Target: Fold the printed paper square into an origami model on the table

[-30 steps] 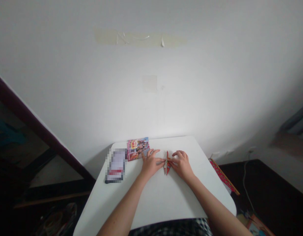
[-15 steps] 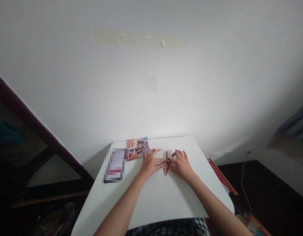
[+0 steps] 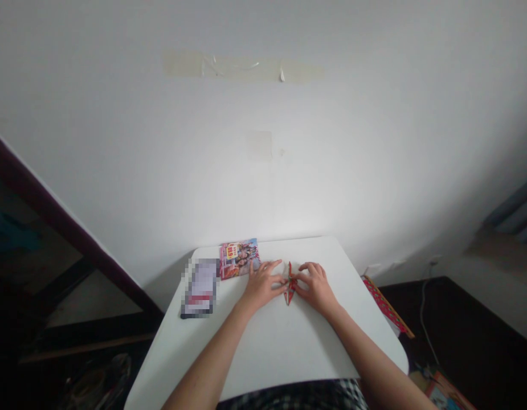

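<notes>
A small red folded paper piece (image 3: 288,298), pointed at its far and near ends, is between my hands on the white table (image 3: 284,347). My left hand (image 3: 260,286) pinches its left side with thumb and index finger, the other fingers spread toward the leaflet. From the right, the thumb and index finger of my right hand (image 3: 317,287) grip its middle, while the remaining fingers curl above. Fingertips hide the paper's centre, so its exact folds cannot be made out.
A colourful printed leaflet (image 3: 239,259) lies by the back edge, partly under my left fingers. Left of it is a phone-like item (image 3: 201,287), blurred out. The white wall (image 3: 263,193) rises behind the table. A patterned red item (image 3: 387,304) is beyond the right edge.
My right fingers have curled in slightly around the paper's middle, and its folds there look a little different. Both hands stay in nearly the same place.
</notes>
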The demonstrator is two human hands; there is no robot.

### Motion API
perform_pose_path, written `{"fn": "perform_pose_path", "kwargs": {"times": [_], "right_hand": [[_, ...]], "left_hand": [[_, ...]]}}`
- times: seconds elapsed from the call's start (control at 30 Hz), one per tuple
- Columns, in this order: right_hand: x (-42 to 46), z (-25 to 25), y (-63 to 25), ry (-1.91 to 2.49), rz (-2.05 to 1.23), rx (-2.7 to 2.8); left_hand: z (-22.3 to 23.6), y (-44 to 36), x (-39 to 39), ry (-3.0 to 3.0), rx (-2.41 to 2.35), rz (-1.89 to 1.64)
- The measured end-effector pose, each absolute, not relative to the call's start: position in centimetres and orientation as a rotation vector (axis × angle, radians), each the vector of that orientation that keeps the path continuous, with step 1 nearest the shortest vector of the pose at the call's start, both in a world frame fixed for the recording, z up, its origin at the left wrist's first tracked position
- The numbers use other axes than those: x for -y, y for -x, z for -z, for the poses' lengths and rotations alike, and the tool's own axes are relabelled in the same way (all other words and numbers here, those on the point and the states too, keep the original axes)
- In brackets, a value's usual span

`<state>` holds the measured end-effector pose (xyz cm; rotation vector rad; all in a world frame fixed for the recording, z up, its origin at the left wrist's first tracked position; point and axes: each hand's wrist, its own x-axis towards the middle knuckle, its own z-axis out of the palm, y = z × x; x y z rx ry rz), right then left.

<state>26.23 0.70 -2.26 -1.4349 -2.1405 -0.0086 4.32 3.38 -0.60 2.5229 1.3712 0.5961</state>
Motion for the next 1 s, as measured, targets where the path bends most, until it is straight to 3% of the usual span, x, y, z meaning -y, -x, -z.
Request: {"fn": "perform_pose_path", "kwargs": {"times": [1.0], "right_hand": [[-0.99, 2.45, -26.33, 1.517, -0.113, 2.139]], "left_hand": [[0.72, -4.75, -3.09, -2.425, -1.449, -0.569]]}}
